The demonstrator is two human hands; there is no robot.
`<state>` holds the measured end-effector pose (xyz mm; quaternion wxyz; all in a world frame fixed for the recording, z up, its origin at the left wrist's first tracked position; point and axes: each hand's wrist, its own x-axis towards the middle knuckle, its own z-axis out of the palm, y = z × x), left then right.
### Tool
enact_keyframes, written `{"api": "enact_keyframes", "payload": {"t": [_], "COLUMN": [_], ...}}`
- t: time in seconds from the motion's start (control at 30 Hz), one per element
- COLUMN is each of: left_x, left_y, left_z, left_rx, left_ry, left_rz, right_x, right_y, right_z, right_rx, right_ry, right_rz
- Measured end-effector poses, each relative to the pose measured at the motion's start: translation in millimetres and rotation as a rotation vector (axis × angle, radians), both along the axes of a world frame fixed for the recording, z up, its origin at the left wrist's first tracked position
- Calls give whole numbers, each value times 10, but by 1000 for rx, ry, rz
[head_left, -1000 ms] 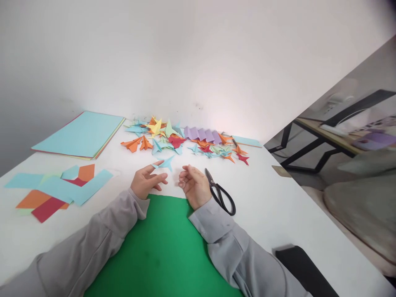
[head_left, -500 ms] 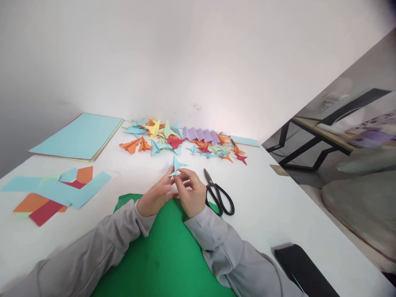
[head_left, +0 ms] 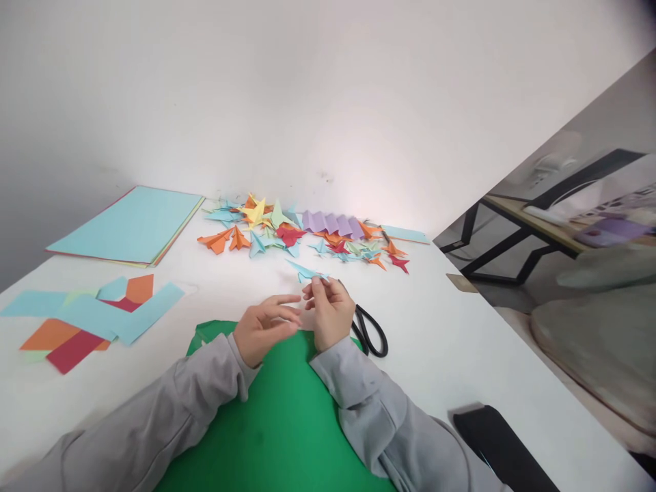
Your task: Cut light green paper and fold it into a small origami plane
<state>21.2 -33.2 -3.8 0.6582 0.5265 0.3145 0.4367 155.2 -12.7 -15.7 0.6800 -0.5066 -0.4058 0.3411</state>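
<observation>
A small light-blue folded paper plane (head_left: 304, 271) is pinched between the thumb and fingers of my right hand (head_left: 331, 311), its nose pointing to the upper left. Just left of it, my left hand (head_left: 266, 328) hangs with fingers apart and nothing in them. Both hands are over the top of a green sheet (head_left: 277, 410). Black-handled scissors (head_left: 375, 335) lie right beside my right hand, which hides their blades.
Several folded paper planes (head_left: 256, 213) lie along the wall, beside a purple pleated paper (head_left: 332, 224). To the left are a stack of coloured sheets (head_left: 128, 222) and loose cut paper pieces (head_left: 92, 314). A black case (head_left: 499, 444) sits at the right front.
My left hand has let go of the paper plane and drawn back slightly with fingers spread. My right hand has moved a little right, turning the plane and covering the scissor blades.
</observation>
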Motion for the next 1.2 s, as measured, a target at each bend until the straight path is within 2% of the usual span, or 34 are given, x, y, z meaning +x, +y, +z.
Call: {"api": "enact_keyframes", "payload": {"t": [0.1,0.17,0.27,0.4,0.53,0.63,0.77,1.0,1.2], "left_x": [-16,-54,-124,-166,-166,-162,-142,-146,-176], "left_y": [116,197,266,277,283,284,267,271,293], "left_z": [-10,-11,19,41,-5,-16,40,51,24], "left_rx": [-173,-222,-199,-135,-100,-48,25,-75,-31], "left_ry": [-129,-198,-213,-190,-101,-25,24,89,115], "left_rz": [249,311,283,258,197,229,269,261,288], "right_x": [-4,-23,-45,-37,-29,-39,-49,-31,-32], "right_y": [-11,-44,-91,-100,-89,-101,-114,-73,-71], "right_z": [3,11,21,1,-32,-26,7,27,-3], "right_rx": [-3,2,25,47,32,25,-37,-95,-103], "right_ry": [28,-3,-69,-101,-136,-136,-127,-51,-12], "right_rz": [97,215,318,337,363,379,412,392,463]}}
